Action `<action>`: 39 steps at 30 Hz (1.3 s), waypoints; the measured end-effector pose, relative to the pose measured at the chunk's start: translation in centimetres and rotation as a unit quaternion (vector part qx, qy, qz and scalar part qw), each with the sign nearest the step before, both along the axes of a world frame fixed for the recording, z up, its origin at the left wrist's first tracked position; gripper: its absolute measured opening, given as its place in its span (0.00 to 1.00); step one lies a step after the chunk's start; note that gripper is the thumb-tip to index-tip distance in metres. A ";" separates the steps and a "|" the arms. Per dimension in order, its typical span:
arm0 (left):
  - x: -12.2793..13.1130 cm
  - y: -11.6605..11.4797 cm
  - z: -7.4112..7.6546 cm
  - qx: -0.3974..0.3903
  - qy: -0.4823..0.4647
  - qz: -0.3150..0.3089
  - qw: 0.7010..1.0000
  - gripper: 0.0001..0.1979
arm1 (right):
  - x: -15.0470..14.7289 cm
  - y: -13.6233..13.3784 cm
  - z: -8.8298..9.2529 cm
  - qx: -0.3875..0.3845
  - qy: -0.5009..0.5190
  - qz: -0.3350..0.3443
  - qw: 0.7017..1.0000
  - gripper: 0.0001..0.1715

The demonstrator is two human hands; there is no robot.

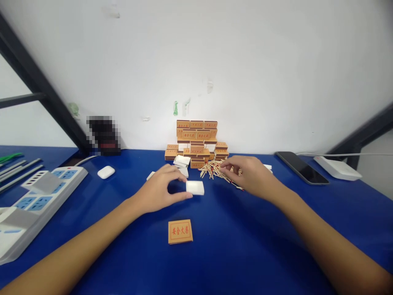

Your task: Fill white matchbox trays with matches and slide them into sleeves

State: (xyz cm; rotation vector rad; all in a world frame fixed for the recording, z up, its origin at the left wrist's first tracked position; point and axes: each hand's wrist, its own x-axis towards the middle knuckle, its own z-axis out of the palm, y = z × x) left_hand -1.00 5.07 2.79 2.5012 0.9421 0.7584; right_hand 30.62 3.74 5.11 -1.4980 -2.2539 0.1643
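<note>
A small white matchbox tray (195, 187) is gripped at its left end between the thumb and fingers of my left hand (162, 187), just over the blue table. My right hand (248, 174) bends over a loose heap of matches (210, 168), its fingertips drawn together at the heap's right side. Whether a match is between those fingertips I cannot make out. In front of my left hand lies an orange matchbox sleeve (180, 232) with red characters, flat on the table. Several white trays (182, 161) lie behind my left hand, partly hidden by it.
Stacked orange matchboxes (197, 135) stand against the white wall. On the left are a power strip (46, 200), a white rounded case (106, 172) and grey rods (21, 174). A black phone (302, 167) and a white box (337, 168) lie on the right.
</note>
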 end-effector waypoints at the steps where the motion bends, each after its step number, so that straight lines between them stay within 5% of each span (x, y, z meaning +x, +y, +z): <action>1: 0.3 -0.4 -0.2 -0.017 0.010 -0.019 1.000 0.17 | 0.6 0.3 0.2 -0.014 0.000 -0.012 1.000 0.15; 14: 0.7 -0.1 -1.4 -0.053 0.050 -0.035 0.997 0.19 | 3.6 -0.7 0.7 -0.209 -0.006 0.040 0.977 0.09; 24: 1.9 0.6 -1.6 -0.073 0.052 -0.021 0.996 0.18 | 6.0 -0.4 -1.8 -0.164 -0.067 0.036 0.984 0.09; 39: 1.2 0.0 -1.5 -0.073 0.045 -0.028 0.996 0.19 | -0.4 -2.2 -3.0 -0.074 0.084 0.051 0.992 0.03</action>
